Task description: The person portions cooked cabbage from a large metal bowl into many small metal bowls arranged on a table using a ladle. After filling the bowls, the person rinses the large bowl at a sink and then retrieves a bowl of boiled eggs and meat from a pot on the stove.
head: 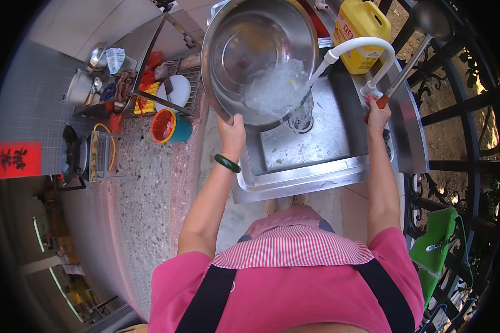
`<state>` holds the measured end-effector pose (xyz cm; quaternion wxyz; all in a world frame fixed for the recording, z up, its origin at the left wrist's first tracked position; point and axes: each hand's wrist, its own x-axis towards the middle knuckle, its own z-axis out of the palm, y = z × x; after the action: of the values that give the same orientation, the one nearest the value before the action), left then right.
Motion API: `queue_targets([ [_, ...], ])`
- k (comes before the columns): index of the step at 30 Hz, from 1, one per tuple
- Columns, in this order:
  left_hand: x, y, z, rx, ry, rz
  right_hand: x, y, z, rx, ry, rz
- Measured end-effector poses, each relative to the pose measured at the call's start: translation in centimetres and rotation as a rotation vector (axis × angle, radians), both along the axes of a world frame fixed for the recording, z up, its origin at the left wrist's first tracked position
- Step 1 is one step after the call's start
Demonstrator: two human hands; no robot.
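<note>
A large stainless steel basin [250,54] tilts over the metal sink [308,141]. My left hand [232,135] grips its near rim, with a dark green bangle on the wrist. Water runs from a white curved faucet [360,41] into the basin, and some falls over the rim beside the sink drain [302,125]. My right hand [377,114] is closed around the wooden grip of a long-handled metal ladle [408,64], at the base of the faucet. The ladle's bowl points up and away, near the iron railing.
A yellow detergent jug [358,33] stands behind the faucet. Left of the sink are a teal bin [179,128] with a red liner and a metal rack [162,102] holding a white lid-like object and bags. Black iron railing [446,166] runs along the right, with a green cloth [433,245] on it.
</note>
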<state>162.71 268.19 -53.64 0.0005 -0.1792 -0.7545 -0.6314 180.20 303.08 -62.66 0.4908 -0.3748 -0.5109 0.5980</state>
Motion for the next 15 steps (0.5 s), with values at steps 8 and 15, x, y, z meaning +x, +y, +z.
queue_targets([
  [8,-0.7,-1.4,5.8,-0.297,0.193,-0.011,-1.8,3.1,2.5,0.321,-0.267,-0.127],
  [15,-1.1,-2.3,8.7,-0.347,0.325,-0.021,-1.4,4.8,1.2,0.181,-0.209,-0.038],
])
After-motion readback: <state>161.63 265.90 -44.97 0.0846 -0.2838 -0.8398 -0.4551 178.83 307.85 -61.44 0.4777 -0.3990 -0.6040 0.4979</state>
